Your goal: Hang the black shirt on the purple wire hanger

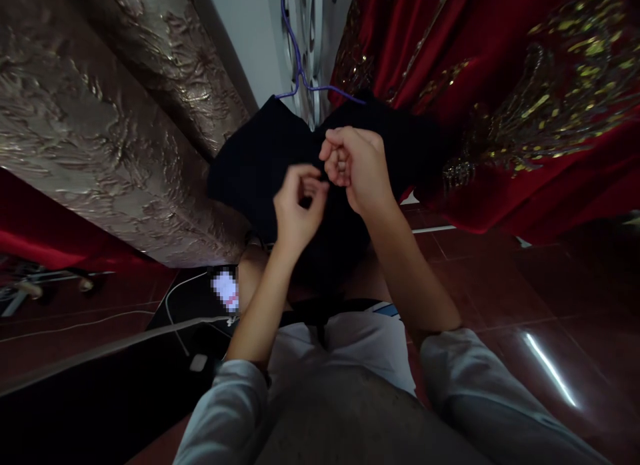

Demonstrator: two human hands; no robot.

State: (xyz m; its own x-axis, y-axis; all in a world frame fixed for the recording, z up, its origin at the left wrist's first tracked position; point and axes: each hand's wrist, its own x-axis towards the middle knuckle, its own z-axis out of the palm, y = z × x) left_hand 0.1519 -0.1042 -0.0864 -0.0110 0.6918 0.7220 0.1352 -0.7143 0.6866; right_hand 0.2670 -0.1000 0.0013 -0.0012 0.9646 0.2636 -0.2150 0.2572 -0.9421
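A dark, nearly black garment (255, 161) hangs on a thin purple wire hanger (299, 65) in front of me. My left hand (296, 208) is raised against its front with thumb and fingers curled into a pinch; what it pinches is too small to make out. My right hand (356, 165) is just right of it and a little higher, fingers folded in, closed on the garment's fabric near the neckline. Both hands almost touch.
A gold-brown brocade garment (100, 131) hangs at the left. A red garment with gold embroidery (525, 98) hangs at the right. Below are a red tiled floor (500, 285), a black surface (100, 391) with white cables and a small device (199, 363).
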